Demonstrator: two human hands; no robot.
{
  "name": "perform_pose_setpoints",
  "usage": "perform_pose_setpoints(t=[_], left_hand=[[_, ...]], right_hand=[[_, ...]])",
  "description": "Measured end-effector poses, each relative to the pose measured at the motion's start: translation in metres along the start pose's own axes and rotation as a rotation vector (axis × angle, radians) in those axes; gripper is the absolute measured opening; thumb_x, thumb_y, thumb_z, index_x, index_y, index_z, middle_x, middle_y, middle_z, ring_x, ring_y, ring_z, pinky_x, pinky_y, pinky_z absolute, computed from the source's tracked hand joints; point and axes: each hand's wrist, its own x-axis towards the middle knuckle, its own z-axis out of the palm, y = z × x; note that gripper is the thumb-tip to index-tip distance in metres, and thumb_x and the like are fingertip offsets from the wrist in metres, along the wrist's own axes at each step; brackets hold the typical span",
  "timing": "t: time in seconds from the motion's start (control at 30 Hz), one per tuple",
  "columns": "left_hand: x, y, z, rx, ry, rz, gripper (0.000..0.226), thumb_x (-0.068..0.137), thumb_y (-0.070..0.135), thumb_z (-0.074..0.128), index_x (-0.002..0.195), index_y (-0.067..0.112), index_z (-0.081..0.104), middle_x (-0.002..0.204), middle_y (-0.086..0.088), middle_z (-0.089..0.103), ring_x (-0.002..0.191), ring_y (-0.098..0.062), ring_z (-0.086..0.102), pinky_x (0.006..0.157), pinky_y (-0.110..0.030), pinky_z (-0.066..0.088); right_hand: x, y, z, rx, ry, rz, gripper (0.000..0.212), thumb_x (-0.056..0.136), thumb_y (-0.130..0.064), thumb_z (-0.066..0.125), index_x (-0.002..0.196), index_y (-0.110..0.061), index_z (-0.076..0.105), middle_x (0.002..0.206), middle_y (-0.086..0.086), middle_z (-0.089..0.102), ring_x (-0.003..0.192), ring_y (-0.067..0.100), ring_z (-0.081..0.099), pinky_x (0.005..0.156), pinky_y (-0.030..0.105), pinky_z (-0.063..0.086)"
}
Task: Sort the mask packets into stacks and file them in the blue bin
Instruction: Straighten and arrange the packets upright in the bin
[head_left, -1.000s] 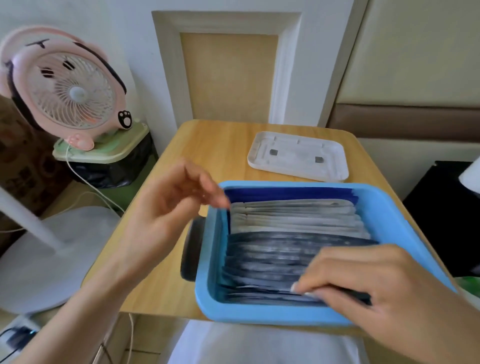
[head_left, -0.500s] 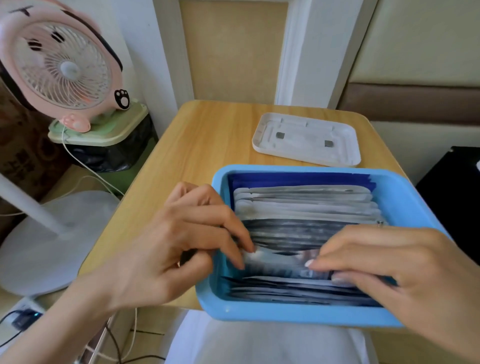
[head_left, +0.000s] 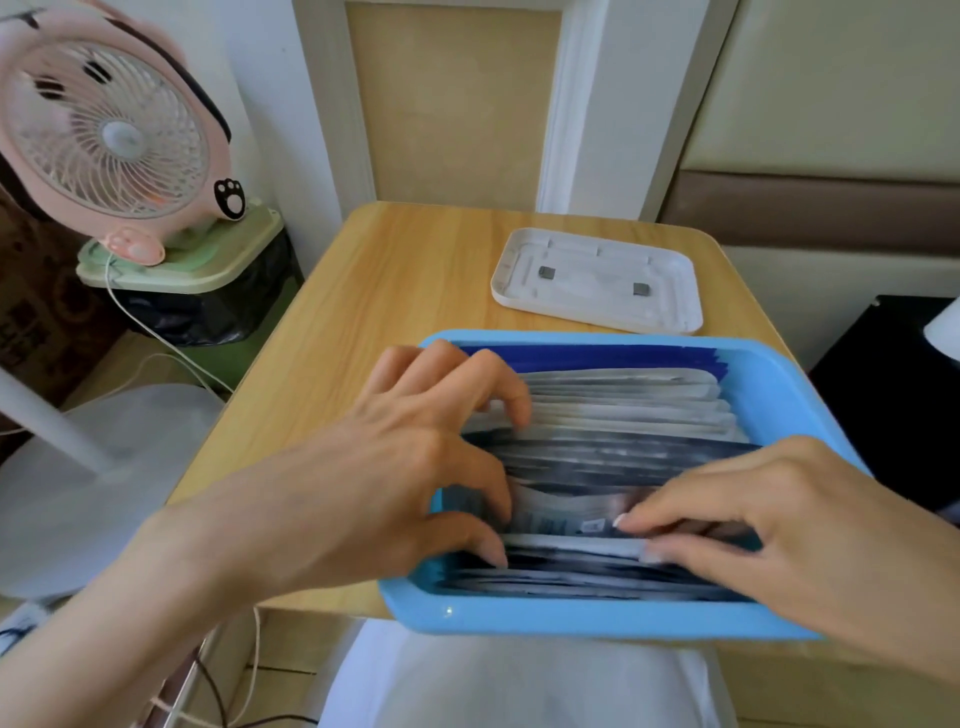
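Observation:
A light blue bin (head_left: 582, 618) sits at the near edge of the wooden table, filled with mask packets (head_left: 623, 431) standing on edge in rows: dark blue at the back, silver-white behind the middle, dark grey toward the front. My left hand (head_left: 415, 457) reaches over the bin's left side, fingers curled into the rows and parting the packets. My right hand (head_left: 769, 525) comes in from the right, fingertips pinching the top edge of a packet in the front rows. A gap between packets shows one packet's printed face (head_left: 566, 517).
A white tray-like lid (head_left: 597, 280) lies upside down on the wooden table (head_left: 395, 291) behind the bin. Left of the table, a pink desk fan (head_left: 109, 135) stands on a lidded waste bin (head_left: 197, 291), with a cable hanging down.
My left hand dropped from above the bin's left rim into the packets. Both hands now spread a gap in the front rows. The view shifted downward.

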Motion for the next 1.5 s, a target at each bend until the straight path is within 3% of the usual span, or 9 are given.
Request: perform_pose_setpoints(t=[0.2, 0.37, 0.57, 0.73, 1.07, 1.13, 1.27, 1.33, 1.5], left_hand=[[0.008, -0.004, 0.003, -0.128, -0.056, 0.066, 0.027, 0.085, 0.056, 0.048, 0.087, 0.039, 0.07, 0.14, 0.022, 0.03, 0.122, -0.008, 0.029, 0.104, -0.018, 0.013], [0.006, -0.006, 0.009, -0.125, 0.061, 0.049, 0.023, 0.086, 0.046, 0.051, 0.082, 0.035, 0.071, 0.137, 0.021, 0.038, 0.117, -0.012, 0.037, 0.101, -0.025, 0.024], [0.003, -0.007, 0.014, -0.362, 0.2, 0.039, 0.019, 0.088, 0.024, 0.055, 0.075, 0.017, 0.067, 0.127, 0.008, 0.052, 0.115, -0.016, 0.046, 0.095, -0.019, 0.035], [0.004, -0.008, 0.013, -0.345, 0.201, 0.065, 0.02, 0.088, 0.018, 0.054, 0.072, 0.011, 0.064, 0.12, 0.003, 0.054, 0.11, -0.018, 0.05, 0.092, -0.017, 0.036], [-0.002, -0.005, 0.003, -0.304, 0.109, 0.019, 0.011, 0.088, 0.018, 0.061, 0.092, 0.025, 0.054, 0.13, 0.012, 0.043, 0.12, -0.008, 0.045, 0.095, -0.016, 0.038], [-0.003, -0.003, 0.004, -0.25, 0.084, 0.026, 0.025, 0.087, 0.011, 0.062, 0.094, 0.031, 0.05, 0.132, 0.014, 0.039, 0.121, -0.01, 0.041, 0.095, -0.02, 0.039], [-0.006, 0.002, 0.003, -0.029, 0.032, 0.042, 0.01, 0.086, 0.038, 0.054, 0.089, 0.04, 0.063, 0.137, 0.013, 0.036, 0.119, -0.008, 0.036, 0.096, -0.028, 0.039], [-0.008, 0.002, 0.002, 0.007, 0.009, 0.015, 0.021, 0.082, 0.051, 0.047, 0.085, 0.042, 0.066, 0.138, 0.014, 0.036, 0.119, -0.008, 0.034, 0.097, -0.029, 0.031], [-0.009, 0.0, 0.001, -0.063, -0.035, 0.014, 0.026, 0.083, 0.057, 0.046, 0.086, 0.042, 0.067, 0.142, 0.02, 0.034, 0.12, -0.005, 0.032, 0.097, -0.029, 0.027]], right_hand=[[-0.005, 0.005, -0.01, -0.193, -0.058, 0.14, 0.013, 0.079, -0.04, 0.068, 0.09, -0.044, 0.062, 0.073, -0.02, 0.068, 0.075, 0.002, 0.063, 0.067, 0.021, 0.05], [-0.01, 0.009, -0.007, -0.113, 0.044, 0.066, 0.004, 0.077, -0.03, 0.066, 0.077, -0.03, 0.07, 0.065, -0.018, 0.067, 0.058, -0.004, 0.059, 0.057, 0.009, 0.043], [-0.013, 0.002, -0.006, -0.026, 0.256, -0.032, 0.022, 0.078, -0.038, 0.057, 0.074, -0.025, 0.075, 0.07, -0.022, 0.07, 0.067, -0.008, 0.065, 0.061, 0.011, 0.049], [-0.007, 0.009, -0.001, -0.006, 0.162, 0.038, 0.004, 0.074, -0.027, 0.074, 0.076, -0.028, 0.071, 0.081, -0.029, 0.069, 0.061, -0.01, 0.062, 0.057, 0.007, 0.045], [-0.017, 0.007, -0.008, 0.036, 0.094, 0.013, 0.023, 0.084, -0.011, 0.067, 0.079, -0.03, 0.054, 0.081, -0.016, 0.068, 0.078, 0.001, 0.067, 0.07, 0.026, 0.053], [-0.023, 0.01, -0.012, -0.012, 0.081, -0.055, 0.01, 0.085, -0.025, 0.058, 0.078, -0.031, 0.062, 0.086, -0.019, 0.067, 0.086, -0.003, 0.066, 0.073, 0.023, 0.052], [-0.026, 0.018, -0.017, 0.091, 0.011, -0.026, 0.029, 0.085, -0.051, 0.05, 0.088, -0.032, 0.072, 0.09, -0.025, 0.068, 0.089, -0.007, 0.065, 0.078, 0.015, 0.05], [-0.025, 0.021, -0.017, 0.127, 0.007, -0.025, 0.039, 0.085, -0.06, 0.046, 0.09, -0.032, 0.072, 0.089, -0.026, 0.068, 0.088, -0.007, 0.065, 0.079, 0.014, 0.05], [-0.022, 0.019, -0.019, 0.141, -0.016, 0.029, 0.045, 0.078, -0.073, 0.043, 0.095, -0.041, 0.069, 0.088, -0.031, 0.068, 0.085, -0.007, 0.066, 0.076, 0.017, 0.051]])
